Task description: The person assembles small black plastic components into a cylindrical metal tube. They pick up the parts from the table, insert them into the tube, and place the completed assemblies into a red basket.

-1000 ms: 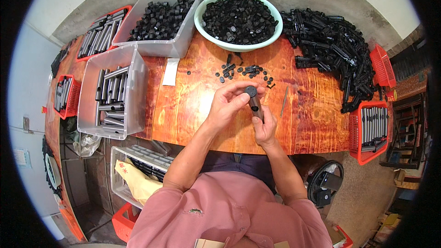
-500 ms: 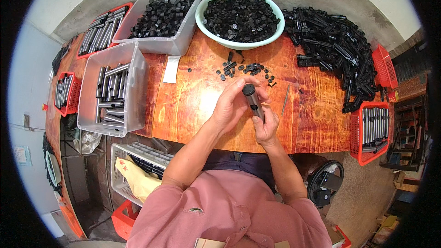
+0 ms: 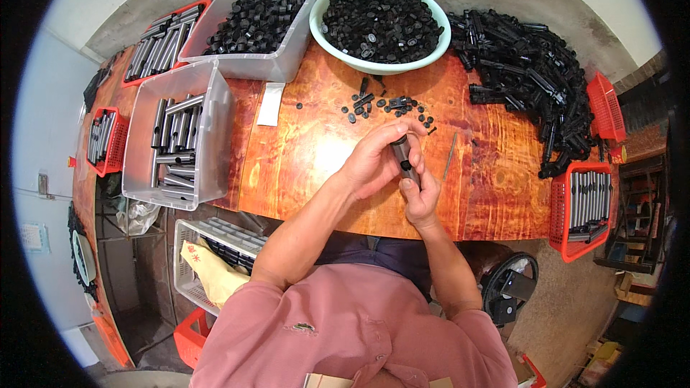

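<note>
Above the front part of the wooden table I hold a dark grey metal tube (image 3: 404, 155) with a hole in its side, tilted, between both hands. My left hand (image 3: 375, 159) is closed round its upper end, its fingers over the black cap there. My right hand (image 3: 422, 200) grips the lower end, with the thumb lying along the tube. Just beyond my hands, small black plastic parts (image 3: 399, 105) lie loose on the tabletop. A thin metal rod (image 3: 451, 155) rests to the right of my hands.
Black caps fill a pale green basin (image 3: 327, 49) and a clear bin (image 3: 287, 65) at the back. Black parts form a heap (image 3: 532, 75) at the back right. Metal tubes lie in another clear bin (image 3: 215, 165) and a red basket (image 3: 564, 248). A white strip (image 3: 269, 104) lies on the table.
My left hand has shifted up and right, its fingers now wrapping over the capped end that showed before. The right hand still holds the tube's lower end.
</note>
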A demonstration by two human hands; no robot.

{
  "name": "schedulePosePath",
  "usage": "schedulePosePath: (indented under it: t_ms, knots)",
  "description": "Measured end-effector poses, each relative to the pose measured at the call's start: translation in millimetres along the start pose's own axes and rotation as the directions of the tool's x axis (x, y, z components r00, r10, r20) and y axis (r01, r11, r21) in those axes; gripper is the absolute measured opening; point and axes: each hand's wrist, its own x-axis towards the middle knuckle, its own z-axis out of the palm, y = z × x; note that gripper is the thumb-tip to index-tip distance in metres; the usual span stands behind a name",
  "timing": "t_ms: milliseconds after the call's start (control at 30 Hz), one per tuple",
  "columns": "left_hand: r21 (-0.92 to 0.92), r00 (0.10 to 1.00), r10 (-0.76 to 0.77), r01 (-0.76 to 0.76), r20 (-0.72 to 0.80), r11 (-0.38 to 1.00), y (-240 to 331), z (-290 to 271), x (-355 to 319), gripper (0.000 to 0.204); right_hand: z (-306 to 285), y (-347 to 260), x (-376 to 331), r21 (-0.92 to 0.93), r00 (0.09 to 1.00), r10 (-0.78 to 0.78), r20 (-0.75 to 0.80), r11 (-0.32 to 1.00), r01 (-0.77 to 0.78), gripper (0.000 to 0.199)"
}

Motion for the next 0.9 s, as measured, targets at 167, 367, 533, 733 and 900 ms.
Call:
schedulePosePath:
  t_ms: [167, 367, 533, 733, 900]
  knots:
    - [-0.021, 0.997, -0.012, 0.014, 0.081, 1.000, 3, -7, 0, 0.032, -3, 0, -1, 0.206, 0.978, 0.167, 0.124, 0.960, -0.190, 0.041]
    - [0.020, 0.992, -0.008, 0.006, 0.125, 1.000, 12, -22, -3, 0.030, -6, -4, 5, 0.244, 0.971, 0.125, 0.203, 0.954, -0.174, 0.033]
    - [0.090, 0.963, 0.169, -0.153, -0.208, 0.984, 9, -2, -4, 0.026, 2, -18, 12, -0.134, 0.999, 0.022, -0.032, 0.991, -0.027, 0.026]
    - [-0.058, 0.947, 0.107, -0.131, -0.304, 0.990, -9, 8, -7, 0.028, 6, -23, 12, -0.246, 0.990, -0.102, -0.092, 0.966, 0.077, 0.026]
    - [0.023, 0.973, 0.063, -0.059, -0.221, 0.998, -2, 2, -6, 0.029, 2, -11, 3, -0.179, 0.997, -0.057, -0.054, 0.983, 0.046, 0.028]
